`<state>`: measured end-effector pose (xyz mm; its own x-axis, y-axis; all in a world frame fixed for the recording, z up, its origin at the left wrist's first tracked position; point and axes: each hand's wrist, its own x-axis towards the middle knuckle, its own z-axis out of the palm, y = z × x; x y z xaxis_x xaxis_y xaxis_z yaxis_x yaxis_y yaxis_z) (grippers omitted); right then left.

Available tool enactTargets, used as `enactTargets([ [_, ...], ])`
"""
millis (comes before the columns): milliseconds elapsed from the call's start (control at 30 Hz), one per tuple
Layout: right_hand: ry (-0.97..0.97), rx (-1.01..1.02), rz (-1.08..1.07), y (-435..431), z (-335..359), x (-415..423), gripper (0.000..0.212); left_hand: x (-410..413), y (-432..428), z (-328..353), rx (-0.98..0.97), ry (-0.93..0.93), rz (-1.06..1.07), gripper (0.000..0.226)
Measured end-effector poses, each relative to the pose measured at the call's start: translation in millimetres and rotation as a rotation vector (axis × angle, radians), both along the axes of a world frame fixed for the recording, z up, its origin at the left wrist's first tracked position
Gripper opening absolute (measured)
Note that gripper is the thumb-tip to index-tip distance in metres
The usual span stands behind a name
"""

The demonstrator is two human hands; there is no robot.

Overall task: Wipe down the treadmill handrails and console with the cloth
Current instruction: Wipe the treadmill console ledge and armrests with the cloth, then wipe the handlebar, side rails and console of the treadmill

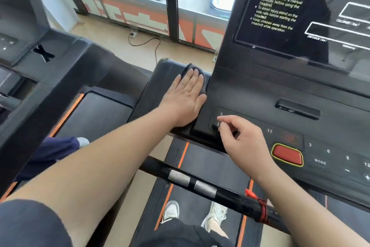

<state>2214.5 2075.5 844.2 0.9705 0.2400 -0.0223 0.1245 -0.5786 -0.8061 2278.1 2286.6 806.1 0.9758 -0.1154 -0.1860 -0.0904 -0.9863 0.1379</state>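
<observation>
Head view: the left hand (185,96) lay flat, fingers straight and together, pressing a dark grey cloth (187,68) onto the padded top of the treadmill's left handrail (160,78), right where the rail meets the console (280,90). The cloth showed only past the fingertips and along the side of the hand next to the console; the rest was hidden under the palm.

The right hand (242,140) was over the lower left corner of the console's button panel, beside the printed figure 3. Its fingers were loosely curled, with thumb and forefinger close together at the panel surface. Whether they pinched anything could not be determined.

A red stop button (287,154) with a yellow rim sat to the right of that hand, apart from it. The dark display screen (280,16) above bore a CAUTION notice. Below the forearms ran the front crossbar (158,168) with two metal sensor plates (192,183), and a red cord (261,206) was wound round the bar further right. Two light shoes (172,210) stood on the running belt beneath.
</observation>
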Motion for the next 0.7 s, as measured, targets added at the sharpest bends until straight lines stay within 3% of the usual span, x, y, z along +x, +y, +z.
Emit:
enactTargets([
  [133, 0.031, 0.028, 0.030, 6, -3, -10, 0.020, -3, 3, -2, -0.007, -0.039, -0.027, 0.063],
  [300, 0.076, 0.050, 0.041, 15, -7, -29, 0.019, -75, 17, -7, -0.158, -0.182, -0.117, 0.059],
  [467, 0.114, 0.055, 0.045, 18, -13, -59, 0.020, -113, 40, 25, -0.202, -0.378, -0.009, 0.018],
  [600, 0.187, -0.011, 0.039, 19, -15, -79, 0.017, -141, 77, 56, -0.278, -0.347, 0.299, 0.057],
  [700, 0.186, -0.149, 0.041, 20, -20, -90, 0.013, -170, 75, 69, -0.267, -0.574, 0.262, 0.049],
])
